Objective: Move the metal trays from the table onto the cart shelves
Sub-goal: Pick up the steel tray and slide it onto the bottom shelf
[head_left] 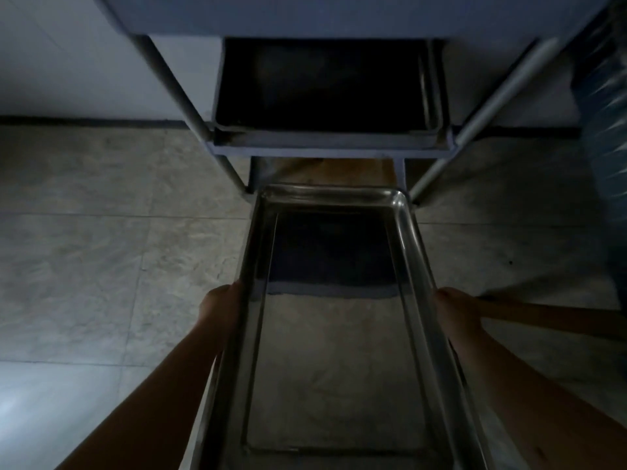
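I hold a long shiny metal tray lengthwise in front of me. My left hand grips its left rim and my right hand grips its right rim. The tray's far end reaches the bottom level of the grey cart, between the cart's two front legs. On the middle shelf above lie other metal trays, dark inside, stacked one in another. The scene is dim.
The cart's left leg and right leg slant down either side of the tray. Pale floor tiles spread left and right. A blue plastic-wrapped object stands at the right edge. A white wall lies behind.
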`<state>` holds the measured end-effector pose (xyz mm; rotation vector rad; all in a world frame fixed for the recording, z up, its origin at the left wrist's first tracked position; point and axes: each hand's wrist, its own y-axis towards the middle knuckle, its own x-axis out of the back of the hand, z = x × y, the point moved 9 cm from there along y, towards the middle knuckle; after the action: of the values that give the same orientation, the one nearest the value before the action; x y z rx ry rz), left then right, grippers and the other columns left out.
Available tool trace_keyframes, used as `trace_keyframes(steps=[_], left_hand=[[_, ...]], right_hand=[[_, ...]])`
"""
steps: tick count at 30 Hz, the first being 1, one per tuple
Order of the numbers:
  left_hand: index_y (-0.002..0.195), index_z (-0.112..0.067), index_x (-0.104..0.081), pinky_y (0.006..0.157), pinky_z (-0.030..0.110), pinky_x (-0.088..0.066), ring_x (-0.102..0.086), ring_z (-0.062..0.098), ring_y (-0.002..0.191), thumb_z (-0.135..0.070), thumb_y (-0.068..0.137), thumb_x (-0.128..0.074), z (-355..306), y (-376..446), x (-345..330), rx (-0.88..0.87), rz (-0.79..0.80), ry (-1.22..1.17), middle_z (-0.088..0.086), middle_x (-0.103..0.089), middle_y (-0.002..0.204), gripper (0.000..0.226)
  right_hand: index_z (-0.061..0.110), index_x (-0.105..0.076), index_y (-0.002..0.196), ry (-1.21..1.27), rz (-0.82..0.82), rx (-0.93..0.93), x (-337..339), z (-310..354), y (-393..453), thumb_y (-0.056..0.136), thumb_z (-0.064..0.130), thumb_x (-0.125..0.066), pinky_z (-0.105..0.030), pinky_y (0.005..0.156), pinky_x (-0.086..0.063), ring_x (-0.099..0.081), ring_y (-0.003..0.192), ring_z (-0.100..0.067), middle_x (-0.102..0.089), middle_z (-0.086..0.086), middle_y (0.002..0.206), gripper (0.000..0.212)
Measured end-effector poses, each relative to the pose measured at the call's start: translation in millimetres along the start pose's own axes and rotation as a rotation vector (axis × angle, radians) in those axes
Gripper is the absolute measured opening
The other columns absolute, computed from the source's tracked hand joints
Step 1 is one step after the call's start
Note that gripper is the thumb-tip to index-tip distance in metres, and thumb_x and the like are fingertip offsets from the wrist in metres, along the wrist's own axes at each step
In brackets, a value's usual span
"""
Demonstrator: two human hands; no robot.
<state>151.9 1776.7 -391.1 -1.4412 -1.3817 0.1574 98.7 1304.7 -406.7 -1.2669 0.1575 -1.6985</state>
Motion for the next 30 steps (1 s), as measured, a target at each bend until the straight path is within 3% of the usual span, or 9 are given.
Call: trace_keyframes(steps=[3,5,9,11,13,16,20,24,30], left_hand=[[0.082,-0.011,-0.071,0.068,0.042,-0.056,-0.067,0.031,0.073,-0.048,0.099,-0.048,8,76,-28,0.039,-0.058,-0.107,0.019,-0.071,0.081,0.046],[0.083,-0.010,-0.071,0.067,0.044,-0.057,-0.067,0.033,0.072,-0.048,0.099,-0.049,16,127,-48,0.035,-0.087,-0.143,0.022,-0.071,0.083,0.047],[0.084,-0.012,-0.071,0.067,0.047,-0.059,-0.068,0.033,0.071,-0.052,0.097,-0.051,19,234,-88,-0.019,-0.108,-0.209,0.021,-0.071,0.081,0.047],[0.085,-0.013,-0.071,0.062,0.042,-0.058,-0.068,0.030,0.069,-0.053,0.097,-0.051,16,280,-104,-0.048,-0.110,-0.241,0.020,-0.071,0.082,0.046],[0.087,-0.013,-0.071,0.061,0.038,-0.056,-0.069,0.030,0.072,-0.051,0.098,-0.051,10,325,-116,-0.070,-0.114,-0.275,0.018,-0.072,0.083,0.044],[0.086,-0.016,-0.072,0.057,0.032,-0.054,-0.069,0.026,0.071,-0.049,0.099,-0.051,-10,376,-124,-0.139,-0.133,-0.296,0.010,-0.072,0.076,0.042],[0.084,-0.016,-0.072,0.041,0.022,-0.047,-0.068,0.014,0.054,-0.048,0.099,-0.051,-34,427,-128,-0.204,-0.168,-0.348,0.003,-0.071,0.064,0.041],[0.084,-0.016,-0.073,0.060,0.033,-0.055,-0.071,0.026,0.071,-0.050,0.098,-0.051,-51,466,-132,-0.242,-0.173,-0.398,0.010,-0.074,0.076,0.043],[0.086,-0.014,-0.074,0.075,0.045,-0.059,-0.072,0.031,0.079,-0.047,0.099,-0.051,-68,498,-134,-0.304,-0.181,-0.429,0.015,-0.074,0.082,0.042]], right_hand=[[0.009,-0.040,0.053,-0.054,-0.012,0.016,-45,2,63,0.094,0.011,-0.046,-0.036,0.059,-0.035,-0.044,0.057,-0.025,-0.046,-0.010,0.057,0.042],[0.006,-0.046,0.054,-0.086,-0.032,0.051,-75,1,108,0.095,0.014,-0.046,-0.033,0.055,-0.030,-0.043,0.054,-0.024,-0.049,-0.012,0.058,0.041],[-0.011,-0.063,0.078,-0.011,-0.109,0.086,-126,8,203,0.094,0.021,-0.053,-0.038,0.068,-0.040,-0.060,0.078,-0.041,-0.063,-0.030,0.081,0.037],[-0.008,-0.064,0.078,0.054,-0.124,0.124,-148,15,248,0.093,0.022,-0.057,-0.040,0.077,-0.046,-0.060,0.079,-0.035,-0.065,-0.024,0.081,0.034],[0.010,-0.066,0.082,0.135,-0.098,0.119,-169,23,291,0.092,0.028,-0.058,-0.035,0.079,-0.047,-0.057,0.079,-0.024,-0.064,-0.010,0.083,0.022],[0.017,-0.067,0.088,0.239,-0.122,0.118,-194,38,347,0.092,0.028,-0.060,-0.026,0.074,-0.040,-0.056,0.080,-0.020,-0.063,-0.007,0.084,0.014],[0.012,-0.058,0.066,0.300,-0.154,0.183,-218,63,401,0.093,0.022,-0.059,-0.022,0.055,-0.037,-0.050,0.059,-0.009,-0.057,0.003,0.060,0.029],[-0.005,-0.067,0.093,0.369,-0.165,0.242,-231,85,439,0.093,0.018,-0.058,-0.031,0.069,-0.038,-0.051,0.077,-0.023,-0.059,-0.016,0.079,0.024],[0.001,-0.067,0.099,0.416,-0.195,0.265,-242,106,467,0.094,0.020,-0.058,-0.029,0.074,-0.037,-0.052,0.080,-0.024,-0.058,-0.015,0.086,0.022]])
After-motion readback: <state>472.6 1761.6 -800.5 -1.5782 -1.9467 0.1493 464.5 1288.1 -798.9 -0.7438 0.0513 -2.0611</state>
